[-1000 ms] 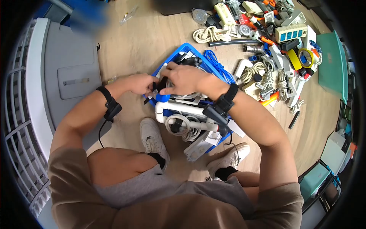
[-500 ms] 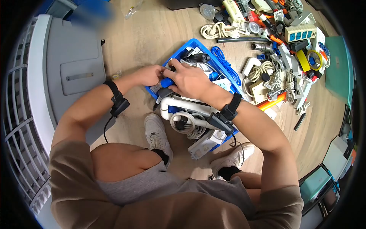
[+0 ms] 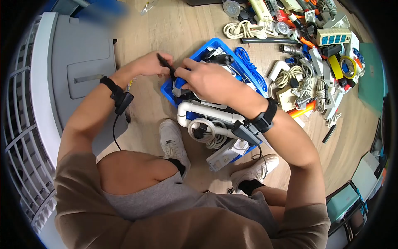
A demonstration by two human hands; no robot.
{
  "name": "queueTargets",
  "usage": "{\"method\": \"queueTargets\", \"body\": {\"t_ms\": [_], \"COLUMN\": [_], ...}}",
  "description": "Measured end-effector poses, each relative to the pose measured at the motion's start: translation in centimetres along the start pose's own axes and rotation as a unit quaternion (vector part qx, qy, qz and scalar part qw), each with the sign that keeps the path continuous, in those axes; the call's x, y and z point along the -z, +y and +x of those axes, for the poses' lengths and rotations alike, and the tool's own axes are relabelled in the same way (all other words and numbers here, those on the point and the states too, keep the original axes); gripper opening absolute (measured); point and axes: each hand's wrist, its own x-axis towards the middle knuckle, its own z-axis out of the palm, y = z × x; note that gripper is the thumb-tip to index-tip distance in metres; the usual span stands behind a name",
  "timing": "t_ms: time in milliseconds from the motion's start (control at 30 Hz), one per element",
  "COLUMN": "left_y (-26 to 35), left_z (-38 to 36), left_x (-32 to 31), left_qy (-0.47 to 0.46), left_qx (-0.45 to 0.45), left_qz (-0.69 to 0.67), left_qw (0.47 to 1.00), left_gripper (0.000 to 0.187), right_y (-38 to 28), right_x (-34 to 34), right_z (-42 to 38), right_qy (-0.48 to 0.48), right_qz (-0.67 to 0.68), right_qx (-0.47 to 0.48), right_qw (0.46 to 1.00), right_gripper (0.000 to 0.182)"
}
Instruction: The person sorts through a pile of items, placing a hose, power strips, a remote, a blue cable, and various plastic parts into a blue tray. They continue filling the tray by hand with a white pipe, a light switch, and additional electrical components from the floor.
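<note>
A blue plastic bin (image 3: 215, 43) sits on the wooden floor between my feet, packed with white PVC pipe (image 3: 207, 112), coiled cable and plugs. My left hand (image 3: 147, 64) is at the bin's left edge and pinches a thin black strap-like piece (image 3: 166, 63). My right hand (image 3: 203, 79) is over the bin and grips a blue and grey tool (image 3: 179, 85) by its handle. The two hands are close together. Both wrists wear black bands with small devices.
A large pile of cables, sockets, tape rolls and fittings (image 3: 311, 54) lies on the floor to the right of the bin. A grey and white machine casing (image 3: 78, 66) stands at the left. A green box (image 3: 371, 70) is at the far right.
My left hand has lifted up and left, drawing the black strap out away from the blue tool. My right hand shifted slightly right over the bin.
</note>
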Motion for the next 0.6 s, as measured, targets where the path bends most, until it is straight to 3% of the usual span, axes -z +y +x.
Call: {"method": "queueTargets", "body": {"t_ms": [67, 133, 200, 300, 400, 433, 533, 600], "left_y": [0.8, 1.0, 0.5, 0.0, -0.2, -0.7, -1.6, -1.8], "left_z": [-0.5, -0.7, -0.7, -1.2, -1.8, -1.9, -2.5, -3.5], "left_x": [1.2, 1.3, 1.5, -0.3, -2.2, -2.6, -2.8, -2.9], "left_qy": [0.026, 0.048, 0.074, 0.036, 0.017, 0.014, 0.063, 0.054], "left_qx": [-0.074, -0.073, -0.26, -0.293, -0.305, -0.311, -0.321, -0.226], "left_qz": [0.05, 0.011, 0.171, 0.205, 0.27, 0.269, 0.354, 0.415], "left_qw": [0.996, 0.996, 0.947, 0.933, 0.913, 0.912, 0.876, 0.88], "left_gripper": [0.019, 0.019, 0.009, 0.014, 0.024, 0.024, 0.03, 0.035], "right_y": [0.2, 0.4, 0.6, 1.1, 0.5, 0.8, 2.7, 6.2], "right_x": [-1.3, -2.1, -3.5, -5.8, -5.0, -4.5, 0.2, 2.0], "right_z": [0.0, 0.2, 0.3, -0.2, -1.0, -1.6, -4.0, -6.5], "right_qy": [-0.006, -0.018, -0.032, -0.158, -0.159, -0.104, -0.124, -0.116], "right_qz": [-0.009, -0.025, -0.04, -0.127, -0.057, -0.038, -0.017, 0.033], "right_qx": [-0.002, 0.002, 0.006, 0.041, 0.053, 0.081, 0.047, 0.028], "right_qw": [1.0, 1.0, 0.999, 0.978, 0.984, 0.99, 0.991, 0.992], "right_gripper": [0.028, 0.027, 0.026, 0.028, 0.029, 0.026, 0.017, 0.01]}}
